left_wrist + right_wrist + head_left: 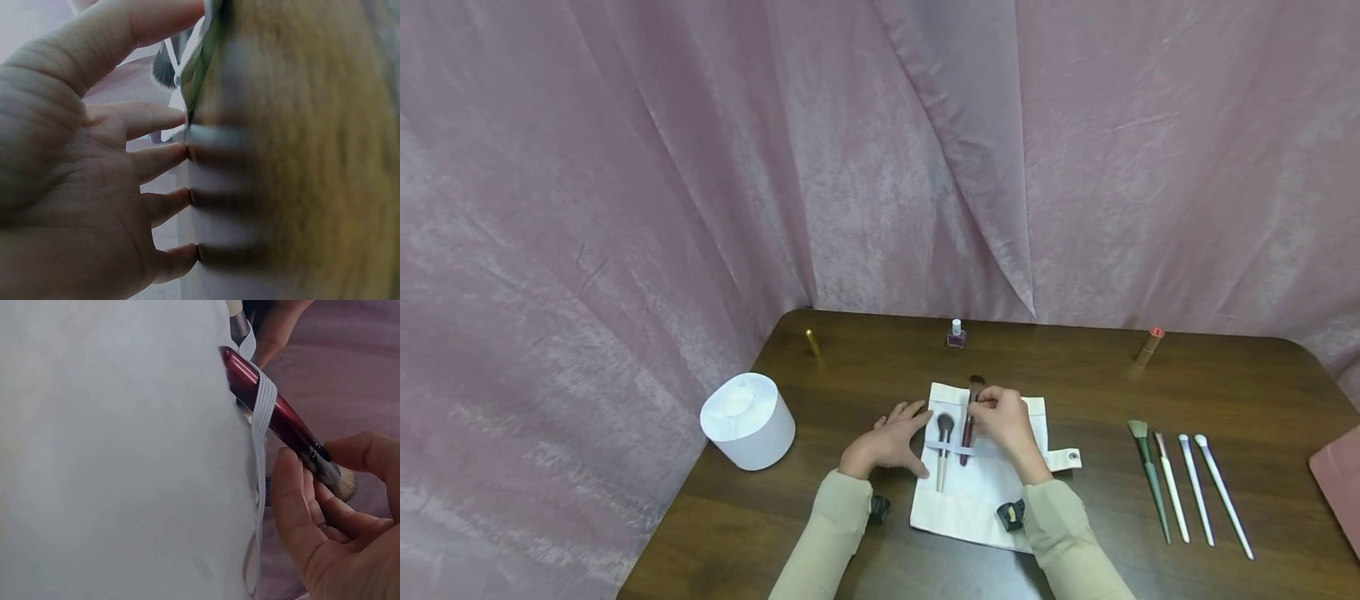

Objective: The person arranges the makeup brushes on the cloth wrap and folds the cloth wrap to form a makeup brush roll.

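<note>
Left hand (pixel 75 187), 4 fingers (pixel 159 159) touching white cloth (pixel 219 231), brush (pixel 164 67) behind

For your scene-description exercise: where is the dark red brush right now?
In the head view, the dark red brush lies on the white cloth roll mid-table, under its elastic band, right of the grey brush, pinched by the right hand.

No legible text, label, brand, number or sign appears in any view. The white cloth roll (pixel 985 492), the red-handled brush (pixel 275 412), the small bottle (pixel 956 334) and the white round container (pixel 748 421) bear no readable marking.
</note>
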Motion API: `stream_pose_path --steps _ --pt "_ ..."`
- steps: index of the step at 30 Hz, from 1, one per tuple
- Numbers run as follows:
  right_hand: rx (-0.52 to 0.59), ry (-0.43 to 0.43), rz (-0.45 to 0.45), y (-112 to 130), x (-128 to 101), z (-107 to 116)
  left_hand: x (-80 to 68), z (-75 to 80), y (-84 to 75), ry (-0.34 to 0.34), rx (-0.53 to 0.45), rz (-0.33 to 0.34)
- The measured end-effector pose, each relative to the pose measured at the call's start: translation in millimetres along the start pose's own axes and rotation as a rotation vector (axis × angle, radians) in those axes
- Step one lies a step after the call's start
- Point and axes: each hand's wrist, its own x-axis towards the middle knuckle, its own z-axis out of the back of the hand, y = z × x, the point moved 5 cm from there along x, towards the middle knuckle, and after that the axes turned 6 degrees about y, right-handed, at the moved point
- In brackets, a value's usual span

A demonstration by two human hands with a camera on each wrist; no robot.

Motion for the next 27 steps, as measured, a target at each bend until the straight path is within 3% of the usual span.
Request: stream_pose_path --steps 14,27 --pt "0.033 0.083 -0.099 -4.7 -5.7 -10.4 -2.5 1.6 0.2 -0.006 -0.025 -0.026" --pt "-0.045 0.072 -0.164 -0.8 -8.7 -12.1 -1.2 0.2 0.3 -0.003 -0.032 -0.044"
